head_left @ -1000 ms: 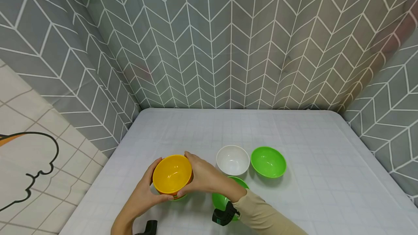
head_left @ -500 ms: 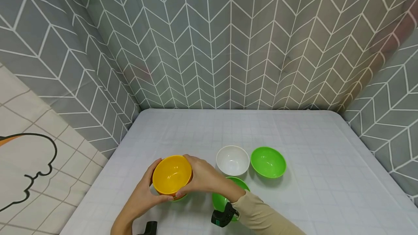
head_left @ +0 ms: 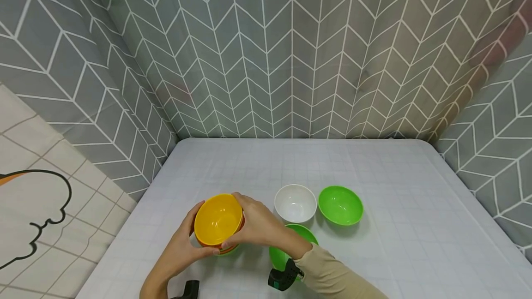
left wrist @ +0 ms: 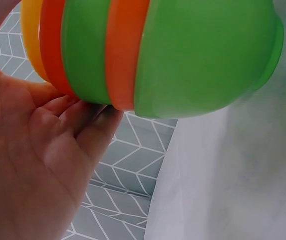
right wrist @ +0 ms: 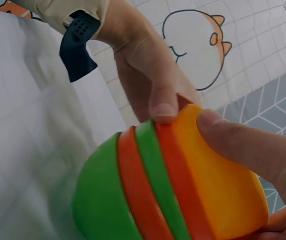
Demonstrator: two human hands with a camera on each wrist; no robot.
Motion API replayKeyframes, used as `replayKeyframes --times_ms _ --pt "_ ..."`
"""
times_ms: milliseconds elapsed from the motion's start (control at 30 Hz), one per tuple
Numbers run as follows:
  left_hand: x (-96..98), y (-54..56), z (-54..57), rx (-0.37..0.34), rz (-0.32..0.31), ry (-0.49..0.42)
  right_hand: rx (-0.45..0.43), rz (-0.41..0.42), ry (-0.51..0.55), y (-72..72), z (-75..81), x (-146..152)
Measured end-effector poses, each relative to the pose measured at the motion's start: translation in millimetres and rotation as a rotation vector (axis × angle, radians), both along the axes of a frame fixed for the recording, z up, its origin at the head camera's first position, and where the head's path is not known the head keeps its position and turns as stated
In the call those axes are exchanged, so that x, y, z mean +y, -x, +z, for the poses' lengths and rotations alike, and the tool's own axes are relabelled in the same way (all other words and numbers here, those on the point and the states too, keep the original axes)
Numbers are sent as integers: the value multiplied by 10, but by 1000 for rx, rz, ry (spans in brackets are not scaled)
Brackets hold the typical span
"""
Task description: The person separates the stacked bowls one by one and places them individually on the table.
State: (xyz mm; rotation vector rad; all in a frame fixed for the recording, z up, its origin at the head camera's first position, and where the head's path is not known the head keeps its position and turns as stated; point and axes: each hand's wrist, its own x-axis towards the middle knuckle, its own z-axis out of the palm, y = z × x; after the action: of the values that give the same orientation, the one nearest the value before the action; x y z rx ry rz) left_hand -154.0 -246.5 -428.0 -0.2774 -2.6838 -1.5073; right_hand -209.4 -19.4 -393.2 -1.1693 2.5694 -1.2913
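Note:
A yellow bowl (head_left: 218, 219) sits on top of a nested stack at the left front of the table. Under it come a red-orange bowl (left wrist: 52, 47), a green bowl (left wrist: 85, 52), an orange bowl (left wrist: 125, 55) and a larger-looking green bowl (left wrist: 202, 60) at the bottom. My right hand (head_left: 259, 223) grips the yellow bowl from the right, its thumb (right wrist: 232, 137) along the yellow side. From the left, my left hand (head_left: 180, 246) curls round the stack, its fingertips against the upper bowls. Its thumb presses near the red-orange rim in the right wrist view.
A white bowl (head_left: 295, 204) and a green bowl (head_left: 341, 206) stand side by side right of the stack. Another green bowl (head_left: 305, 233) lies partly under my right forearm. Patterned curtains (head_left: 270, 59) surround the white-covered table (head_left: 395, 225).
The yellow bowl has risen slightly and tilts a little more, with the right hand still on it. My left hand stays almost in place; the other bowls have not moved.

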Motion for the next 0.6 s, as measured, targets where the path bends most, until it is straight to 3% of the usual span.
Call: replayKeyframes --times_ms 233,600 --pt "8 10 -6 -38 29 -27 6 -33 6 -48 117 81" --pt "-18 17 -15 2 7 9 -4 -34 68 -112 238 240"
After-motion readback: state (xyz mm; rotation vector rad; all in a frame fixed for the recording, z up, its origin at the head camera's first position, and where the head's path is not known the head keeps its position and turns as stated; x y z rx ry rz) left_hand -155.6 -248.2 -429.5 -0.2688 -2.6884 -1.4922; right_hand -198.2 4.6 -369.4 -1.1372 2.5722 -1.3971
